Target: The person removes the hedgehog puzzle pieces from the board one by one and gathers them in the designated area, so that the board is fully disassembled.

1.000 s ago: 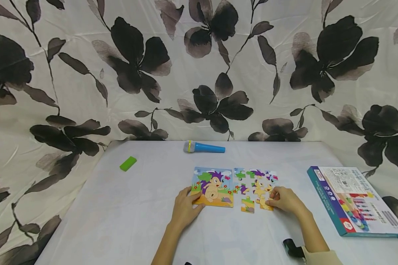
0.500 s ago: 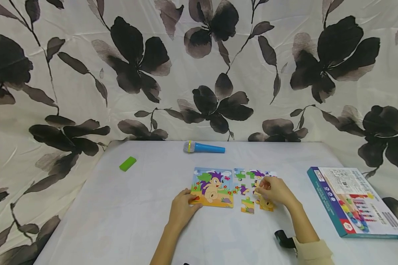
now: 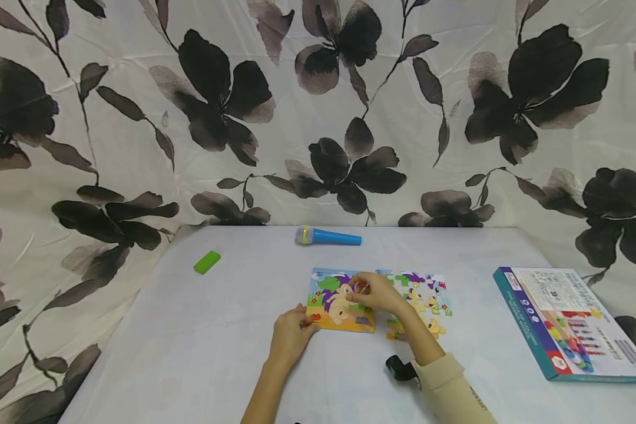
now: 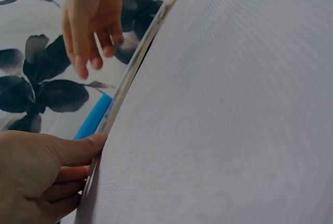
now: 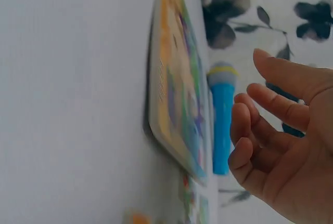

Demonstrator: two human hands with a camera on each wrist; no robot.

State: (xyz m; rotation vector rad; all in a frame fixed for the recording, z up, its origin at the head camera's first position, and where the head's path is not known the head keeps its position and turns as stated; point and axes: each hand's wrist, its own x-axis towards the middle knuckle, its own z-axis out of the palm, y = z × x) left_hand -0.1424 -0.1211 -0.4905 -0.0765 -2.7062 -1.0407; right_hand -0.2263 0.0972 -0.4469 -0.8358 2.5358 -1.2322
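A hedgehog picture puzzle board [image 3: 341, 321] lies flat on the white table. My left hand [image 3: 291, 335] holds its left front corner; in the left wrist view the thumb is at the board's edge [image 4: 125, 86], with the other fingers curled beside it. Above the board's right part hovers my right hand [image 3: 378, 292], loosely bent. The right wrist view has its fingers [image 5: 281, 102] apart, with nothing between them, clear of the blurred board [image 5: 177, 78]. Just right of the board lie several loose puzzle pieces [image 3: 417, 297], partly covered by the right hand and forearm.
At the table's back edge lies a blue toy microphone [image 3: 334, 237]. A green block [image 3: 207, 262] is at the far left. On the right sits a flat printed box [image 3: 572, 324]. A flower-patterned cloth [image 3: 275, 106] hangs behind the table.
My right hand has moved left from the loose pieces to over the board, uncovering the pieces at the right. My left hand stays at the board's corner.
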